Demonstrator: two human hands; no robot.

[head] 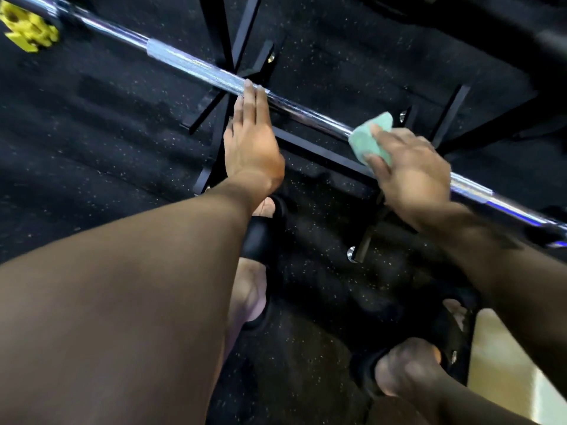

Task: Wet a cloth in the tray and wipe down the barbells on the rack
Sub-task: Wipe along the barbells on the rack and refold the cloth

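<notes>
A chrome barbell (190,66) runs diagonally from the upper left to the right edge, with a knurled section near its middle. My left hand (250,139) lies flat with straight fingers, its fingertips touching the bar at the end of the knurling. My right hand (411,167) presses a pale green cloth (369,134) onto the smooth part of the bar, fingers spread over the cloth. The tray is not in view.
Black steel rack frame bars (322,154) cross the speckled black rubber floor (92,133) under the barbell. A yellow collar (27,29) sits at the bar's upper left end. My feet in black sandals (260,237) stand below the bar.
</notes>
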